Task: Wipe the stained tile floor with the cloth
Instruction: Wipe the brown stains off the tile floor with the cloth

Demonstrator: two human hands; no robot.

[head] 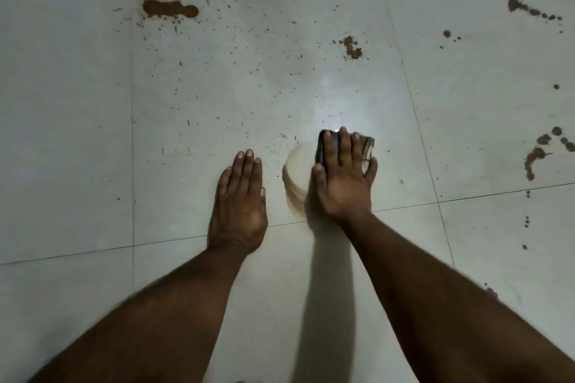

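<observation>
Right hand [343, 177] presses the dark cloth [345, 146] flat to the tile floor [217, 96], fingers straight, beside a brown smear [294, 186]; likely for scrubbing pressure. Left hand [239, 196] lies flat and empty, apparently bracing. Most of the cloth is hidden under the fingers; its pattern is unclear.

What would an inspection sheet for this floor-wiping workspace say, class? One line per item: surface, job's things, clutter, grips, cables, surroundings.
Surface: pale tile floor, brown smear arc beside the right hand.
Job's things: dark cloth under the right hand.
Clutter: large brown stain far left, smaller stain, blotches at right, scattered specks.
Grips: left hand flat on the tile; right hand presses the cloth with straight fingers.
Cables: nothing seen.
Surroundings: nothing seen.
</observation>
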